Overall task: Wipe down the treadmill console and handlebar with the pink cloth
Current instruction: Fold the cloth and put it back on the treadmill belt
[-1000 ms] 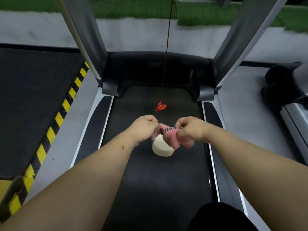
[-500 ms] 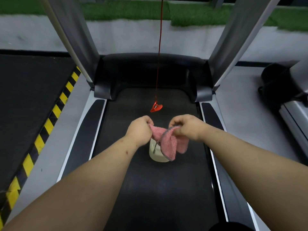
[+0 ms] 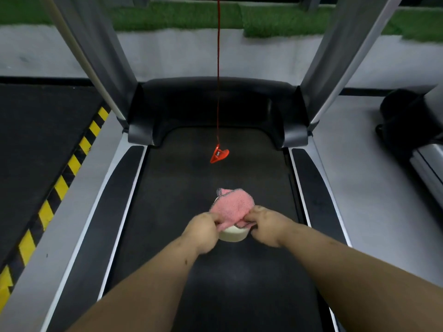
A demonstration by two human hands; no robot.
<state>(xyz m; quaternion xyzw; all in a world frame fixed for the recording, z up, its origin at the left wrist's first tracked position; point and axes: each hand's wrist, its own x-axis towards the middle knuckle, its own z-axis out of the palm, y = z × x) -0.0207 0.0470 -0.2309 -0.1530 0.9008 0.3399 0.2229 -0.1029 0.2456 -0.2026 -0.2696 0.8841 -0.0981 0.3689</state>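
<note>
Head view: pink cloth [image 3: 233, 206], corner forward

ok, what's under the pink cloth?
A cream round tub; only its near wall shows below the pink cloth, which the left hand and right hand grip. Its top and inside are covered.

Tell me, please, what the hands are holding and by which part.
Left hand and right hand each pinch the pink cloth by its near edge.

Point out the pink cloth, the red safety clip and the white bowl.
pink cloth [image 3: 233, 207], head view, middle of the bunched fabric.
red safety clip [image 3: 219, 156], head view, the clip's body.
white bowl [image 3: 233, 236], head view, its near side wall.
</note>
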